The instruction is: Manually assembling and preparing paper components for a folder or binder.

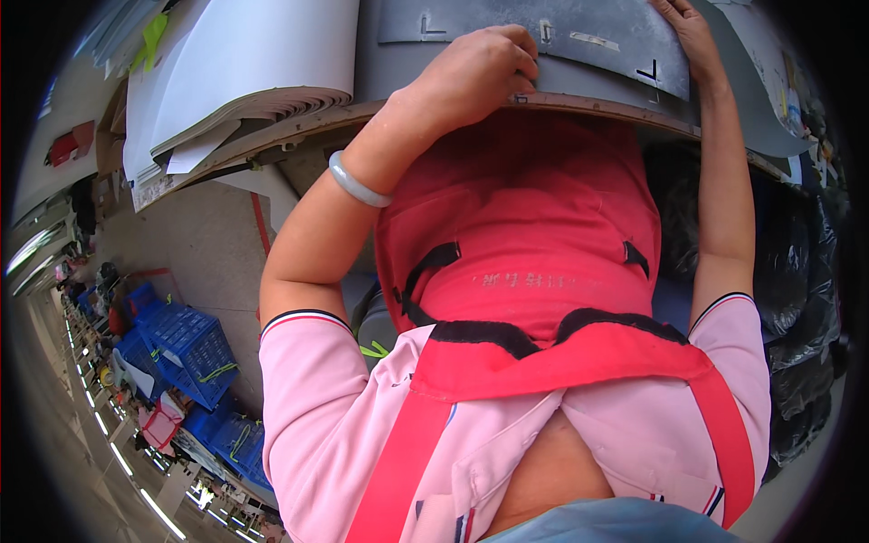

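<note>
A grey, worn flat template plate [588, 41] with black corner marks and pieces of tape lies on the grey tabletop sheet. My left hand [480, 72], with a pale bangle on its wrist, is at the plate's near edge. Its fingers are curled together; whatever they pinch is hidden beneath them. At the plate's right edge is my right hand [692, 32], its fingers bent over the edge and partly cut off by the top of the picture.
A thick stack of white sheets [258, 68] curls over at the table's left. The table's wooden front edge [588, 107] runs before my red apron. Blue plastic crates [186, 348] stand on the floor to the left. Black plastic bags [783, 262] are piled at right.
</note>
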`<state>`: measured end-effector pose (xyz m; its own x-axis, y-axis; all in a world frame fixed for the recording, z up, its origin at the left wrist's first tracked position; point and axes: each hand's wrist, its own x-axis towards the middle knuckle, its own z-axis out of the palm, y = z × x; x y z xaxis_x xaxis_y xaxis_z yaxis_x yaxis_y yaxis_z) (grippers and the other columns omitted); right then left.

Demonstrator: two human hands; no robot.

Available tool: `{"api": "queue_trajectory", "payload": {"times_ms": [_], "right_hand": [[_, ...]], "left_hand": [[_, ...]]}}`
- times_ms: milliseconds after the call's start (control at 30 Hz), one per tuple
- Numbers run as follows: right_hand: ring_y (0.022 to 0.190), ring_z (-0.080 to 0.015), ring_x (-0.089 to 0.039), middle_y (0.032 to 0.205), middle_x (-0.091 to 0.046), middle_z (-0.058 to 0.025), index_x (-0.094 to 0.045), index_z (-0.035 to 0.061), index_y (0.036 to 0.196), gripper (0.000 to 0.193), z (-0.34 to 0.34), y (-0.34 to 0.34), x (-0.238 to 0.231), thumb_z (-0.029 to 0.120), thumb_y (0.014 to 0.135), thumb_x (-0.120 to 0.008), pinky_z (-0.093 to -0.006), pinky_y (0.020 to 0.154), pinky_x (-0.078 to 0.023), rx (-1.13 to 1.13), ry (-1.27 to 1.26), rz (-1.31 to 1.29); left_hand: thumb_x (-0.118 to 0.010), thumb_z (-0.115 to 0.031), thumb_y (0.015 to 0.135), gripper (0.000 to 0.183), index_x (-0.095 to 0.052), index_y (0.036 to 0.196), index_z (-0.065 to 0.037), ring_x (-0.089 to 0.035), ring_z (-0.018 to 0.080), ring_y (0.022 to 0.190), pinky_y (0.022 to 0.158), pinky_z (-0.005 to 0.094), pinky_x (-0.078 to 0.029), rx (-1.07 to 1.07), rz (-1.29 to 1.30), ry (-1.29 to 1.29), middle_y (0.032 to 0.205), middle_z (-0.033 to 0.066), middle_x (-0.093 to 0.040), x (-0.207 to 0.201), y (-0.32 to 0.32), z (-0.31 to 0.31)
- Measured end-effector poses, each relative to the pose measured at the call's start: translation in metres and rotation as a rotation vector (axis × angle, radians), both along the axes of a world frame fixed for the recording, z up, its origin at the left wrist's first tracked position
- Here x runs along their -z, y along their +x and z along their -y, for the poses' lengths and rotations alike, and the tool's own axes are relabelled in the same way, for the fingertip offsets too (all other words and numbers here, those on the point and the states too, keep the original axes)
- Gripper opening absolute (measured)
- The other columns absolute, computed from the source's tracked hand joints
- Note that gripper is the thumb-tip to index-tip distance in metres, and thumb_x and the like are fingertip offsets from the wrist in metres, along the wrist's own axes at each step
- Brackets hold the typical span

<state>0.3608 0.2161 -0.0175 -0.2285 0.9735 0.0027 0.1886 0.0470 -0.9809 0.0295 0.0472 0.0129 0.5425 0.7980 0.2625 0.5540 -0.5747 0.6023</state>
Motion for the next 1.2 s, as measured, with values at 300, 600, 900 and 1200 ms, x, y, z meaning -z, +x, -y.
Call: {"api": "queue_trajectory", "payload": {"times_ms": [300, 600, 900, 1200], "right_hand": [[0.072, -0.0038, -0.054, 0.083, -0.062, 0.0047, -0.065, 0.0080, 0.094, 0.016, 0.002, -0.004, 0.002, 0.023, 0.096, -0.069, -0.0200, 0.065, -0.046, 0.026, 0.021, -0.027], [0.072, -0.0044, -0.055, 0.083, -0.062, 0.0046, -0.065, 0.0091, 0.092, 0.016, 0.011, -0.019, -0.012, 0.024, 0.096, -0.069, -0.0204, 0.064, -0.046, 0.058, -0.072, -0.121], [0.087, -0.0102, -0.067, 0.099, -0.069, -0.0007, -0.065, 0.0087, 0.111, 0.025, 0.019, 0.024, -0.033, 0.030, 0.097, -0.067, -0.0262, 0.078, -0.056, 0.133, -0.089, -0.692], [0.089, -0.0053, -0.063, 0.098, -0.068, 0.0032, -0.066, 0.0110, 0.107, 0.015, 0.069, 0.035, -0.027, 0.022, 0.097, -0.067, -0.0213, 0.079, -0.053, 0.116, 0.079, -0.576]], "left_hand": [[-0.061, -0.002, 0.085, 0.019, -0.068, 0.103, -0.003, -0.061, 0.0328, 0.104, 0.089, 0.0396, -0.052, 0.006, -0.148, 0.119, 0.115, 0.0111, -0.065, 0.002, 0.004, 0.011], [-0.063, -0.003, 0.080, 0.034, -0.066, 0.114, -0.006, -0.059, 0.0290, 0.110, 0.095, 0.0397, -0.051, -0.211, -0.282, 0.216, 0.119, 0.0082, -0.063, -0.001, -0.019, 0.029], [-0.059, -0.009, 0.083, 0.017, -0.068, 0.097, -0.007, -0.063, 0.0304, 0.103, 0.087, 0.0417, -0.052, 0.080, -0.195, 0.300, 0.105, 0.0128, -0.065, 0.018, 0.173, -0.039], [-0.061, -0.010, 0.090, 0.018, -0.064, 0.105, -0.002, -0.068, 0.0309, 0.091, 0.078, 0.0411, -0.053, -0.070, 0.453, 0.314, 0.104, 0.0172, -0.069, -0.007, 0.135, -0.061]]}}
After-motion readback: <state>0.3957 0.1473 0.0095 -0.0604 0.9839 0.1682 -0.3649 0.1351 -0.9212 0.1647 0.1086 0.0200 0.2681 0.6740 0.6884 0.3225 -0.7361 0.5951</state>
